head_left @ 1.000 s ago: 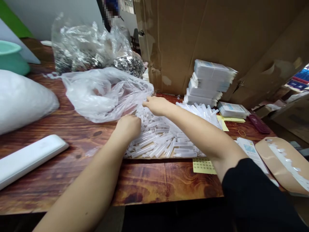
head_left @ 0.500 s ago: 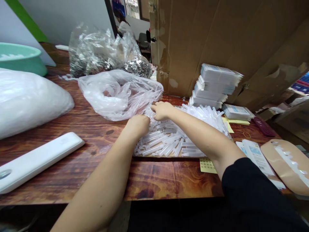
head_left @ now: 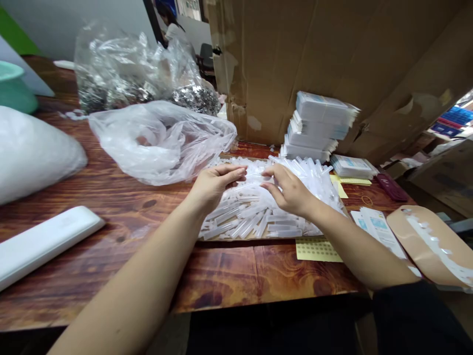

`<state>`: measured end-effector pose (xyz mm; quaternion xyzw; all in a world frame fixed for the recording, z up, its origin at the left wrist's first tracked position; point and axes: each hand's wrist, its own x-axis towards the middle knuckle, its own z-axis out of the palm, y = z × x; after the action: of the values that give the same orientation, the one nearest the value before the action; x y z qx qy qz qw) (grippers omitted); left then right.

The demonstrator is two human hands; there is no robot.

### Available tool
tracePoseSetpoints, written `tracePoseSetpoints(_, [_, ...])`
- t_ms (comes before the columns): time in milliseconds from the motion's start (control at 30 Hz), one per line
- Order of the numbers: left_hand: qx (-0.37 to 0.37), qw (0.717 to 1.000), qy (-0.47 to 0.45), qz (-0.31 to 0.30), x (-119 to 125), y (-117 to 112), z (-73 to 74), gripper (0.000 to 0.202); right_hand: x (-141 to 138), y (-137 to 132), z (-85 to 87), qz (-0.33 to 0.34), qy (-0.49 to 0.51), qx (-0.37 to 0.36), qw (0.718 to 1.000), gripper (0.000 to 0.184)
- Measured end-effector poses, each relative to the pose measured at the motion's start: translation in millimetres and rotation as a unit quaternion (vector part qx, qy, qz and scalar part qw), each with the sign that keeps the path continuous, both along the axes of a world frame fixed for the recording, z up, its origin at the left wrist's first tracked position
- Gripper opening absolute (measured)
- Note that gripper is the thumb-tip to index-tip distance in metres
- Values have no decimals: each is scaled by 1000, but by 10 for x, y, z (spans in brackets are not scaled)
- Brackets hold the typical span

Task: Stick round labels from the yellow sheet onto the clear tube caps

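1. Yellow dotted sheet [head_left: 318, 250]: just one, poking out from under the tray, nearer than the right hand. One long white case [head_left: 48, 244] lay well left of the left hand.
2. Clear tubes [head_left: 254, 222] were heaped in one shallow cardboard tray [head_left: 236, 239], right below both hands. Way too many to count, sorry.
3. Two bare hands. Left hand [head_left: 218, 185]: thumb and fingers pinched close. Right hand [head_left: 290, 191]: thumb and forefinger curled a bit apart, facing the left one. Seemed like a clear piece ran between them, but it blended into the heap, so I couldn't tell whether either really gripped it.
4. Step, my guess: fingertip handling of one piece above the heap. Next move called for light, steady fingers, since that plastic looked slick.
5. Beyond the left hand: one loose white bag [head_left: 158, 143], then what looked like two clear bags of silvery bits [head_left: 118, 74]. Beyond the right: one tall stack of card packs [head_left: 318, 128].
6. Farthest, past the left hand: one person [head_left: 175, 32].
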<state>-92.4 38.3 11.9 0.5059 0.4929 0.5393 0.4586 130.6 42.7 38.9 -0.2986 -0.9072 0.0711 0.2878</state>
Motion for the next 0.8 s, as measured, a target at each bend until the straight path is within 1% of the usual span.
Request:
tracePoseSetpoints(33, [-30,996,-83,-16,80,-29,-1,34,45,-59,-40,5,36,14,999,13])
tracePoseSetpoints(67, [-58,988,-139,-30,156,-59,-1,33,74,-107,-78,8,67,30,997,13])
tracePoseSetpoints(100, [-80,981,-174,-41,225,-88,-3,30,89,-143,-112,8,91,47,995,12])
tracePoseSetpoints(167, [-102,972,-206,-48,330,-133,-13,22,91,-182,-164,7,118,76,990,11])
tracePoseSetpoints(267, [-97,973,-204,-39,403,-161,-45,17,70,-188,-203,8,122,96,988,11])
tracePoseSetpoints(400, [-88,982,-165,-34,419,-166,-74,19,46,-209,-206,-10,119,119,986,15])
tracePoseSetpoints(500, [-96,981,-165,-39,425,-174,-80,20,32,-241,-209,-33,98,107,989,18])
tracePoseSetpoints(633, [-91,987,-117,-56,441,-195,-87,24,9,-261,-247,-33,102,92,990,20])
tracePoseSetpoints(700, [-95,985,-128,-63,461,-218,-85,21,2,-278,-264,-24,120,83,989,20])
tracePoseSetpoints(800, [-105,974,-186,-68,525,-278,-72,16,8,-331,-261,0,170,51,984,16])
